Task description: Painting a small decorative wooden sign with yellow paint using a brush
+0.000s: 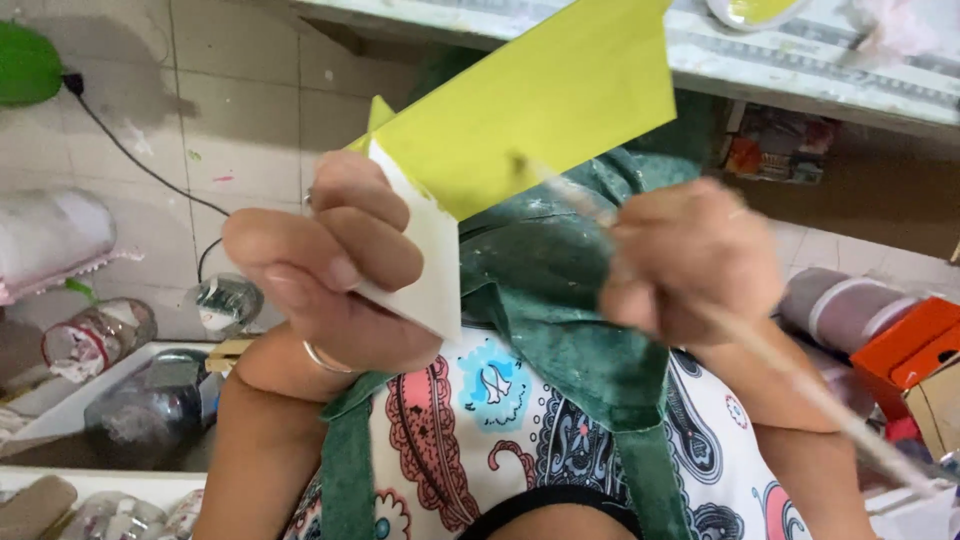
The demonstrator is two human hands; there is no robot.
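Observation:
My left hand [325,275] grips the white lower end of a flat board [540,105] painted yellow-green, holding it tilted up in front of me. A ring sits on one of that hand's fingers. My right hand [690,260] is closed around a thin pale stick, likely a paintbrush handle [800,385]; its upper end reaches the painted face, blurred by motion. Both hands are close together above my lap, where a green cloth [560,300] lies over a patterned garment.
A white shelf [820,75] runs along the top right. Clear plastic jars [150,400] and a white tray lie at lower left, an orange box [915,345] at right, and a black cable [140,160] crosses the tiled floor.

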